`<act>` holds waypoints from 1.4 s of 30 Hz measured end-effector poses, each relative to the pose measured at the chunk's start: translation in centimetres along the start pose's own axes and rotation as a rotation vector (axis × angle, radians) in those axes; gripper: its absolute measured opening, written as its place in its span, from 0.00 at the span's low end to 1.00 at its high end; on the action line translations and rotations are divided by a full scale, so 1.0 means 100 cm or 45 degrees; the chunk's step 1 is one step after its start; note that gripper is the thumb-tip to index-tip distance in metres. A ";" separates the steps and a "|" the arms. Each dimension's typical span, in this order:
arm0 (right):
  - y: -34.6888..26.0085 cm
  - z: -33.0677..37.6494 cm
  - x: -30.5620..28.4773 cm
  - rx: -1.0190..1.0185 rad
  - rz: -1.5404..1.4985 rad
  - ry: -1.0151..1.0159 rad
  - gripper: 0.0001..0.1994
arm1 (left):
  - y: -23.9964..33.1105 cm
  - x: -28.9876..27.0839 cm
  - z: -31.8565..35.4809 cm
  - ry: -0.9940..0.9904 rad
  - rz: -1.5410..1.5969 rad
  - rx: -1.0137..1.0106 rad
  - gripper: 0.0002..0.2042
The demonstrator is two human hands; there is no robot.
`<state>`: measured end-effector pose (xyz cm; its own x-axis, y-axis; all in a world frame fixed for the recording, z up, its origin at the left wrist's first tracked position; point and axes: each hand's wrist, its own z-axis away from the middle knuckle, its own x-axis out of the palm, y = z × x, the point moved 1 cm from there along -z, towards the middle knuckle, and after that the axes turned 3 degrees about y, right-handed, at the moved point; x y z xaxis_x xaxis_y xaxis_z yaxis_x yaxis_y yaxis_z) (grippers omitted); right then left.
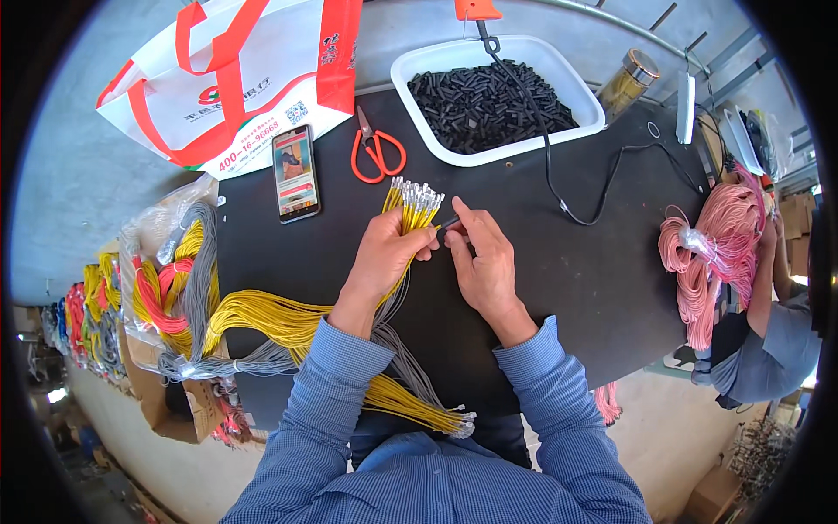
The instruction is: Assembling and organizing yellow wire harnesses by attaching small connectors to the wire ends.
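Well, left fingers (414,242) around yellow wires (413,217) (silver-tipped), right fingers (474,225) narrow on black tube (449,222).

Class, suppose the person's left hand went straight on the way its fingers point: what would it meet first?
The left hand points rightward, so probably the small black piece at the right hand's fingertips, then that hand itself. Depth between them is hard to judge here.

I see a bunch of thin yellow plastic-coated wires (416,221), silver metal terminals (422,196) fanned at the far end, lower run partly hidden. Short black tubular sleeve (449,223) just right, tilted; can't tell if threaded.
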<state>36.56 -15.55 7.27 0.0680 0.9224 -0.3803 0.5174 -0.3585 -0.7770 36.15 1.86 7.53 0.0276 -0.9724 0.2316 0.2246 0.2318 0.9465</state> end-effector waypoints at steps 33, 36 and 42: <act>0.011 0.001 -0.023 0.455 -0.291 -0.249 0.02 | 0.001 -0.003 -0.001 -0.077 0.191 0.000 0.10; 0.001 0.000 -0.038 0.438 -0.062 -0.380 0.04 | 0.002 -0.006 -0.001 -0.114 0.218 0.004 0.11; -0.023 -0.053 -0.054 -0.127 0.408 -0.324 0.04 | 0.001 -0.005 -0.001 -0.136 0.291 -0.023 0.10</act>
<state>39.49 -18.99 13.77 0.0330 0.6969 -0.7164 0.5853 -0.5945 -0.5513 36.27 2.38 7.52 -0.0232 -0.8862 0.4628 0.2417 0.4442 0.8627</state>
